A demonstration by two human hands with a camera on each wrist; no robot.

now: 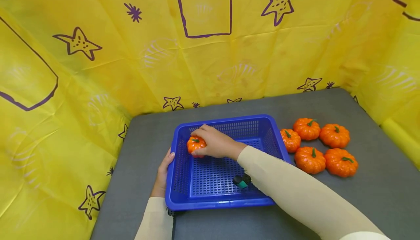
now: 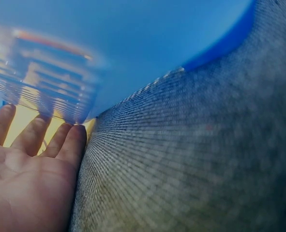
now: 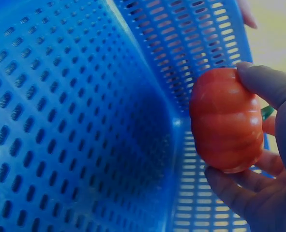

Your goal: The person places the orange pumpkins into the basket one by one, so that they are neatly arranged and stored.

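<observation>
My right hand [image 1: 218, 143] reaches into the blue plastic basket [image 1: 223, 204] and grips a small orange toy pumpkin [image 1: 195, 144] with a green stem. Seen from the right wrist, thumb and fingers hold opposite sides of the pumpkin [image 3: 227, 121], near the basket's slotted walls at a corner. It appears raised off the basket floor [image 3: 60, 121]. At the basket's left side, my left hand [image 1: 162, 174] touches the rim from outside. The left wrist view shows this hand [image 2: 31, 179] with fingers extended towards the slotted wall [image 2: 55, 72]; its thumb is hidden there.
Several more orange pumpkins [image 1: 310, 160] lie grouped on the grey table [image 1: 377, 196], right of the basket. A small black and teal item [image 1: 242, 182] shows by the right forearm, over the basket. Yellow patterned cloth [image 1: 210, 65] hangs behind the table and along its sides.
</observation>
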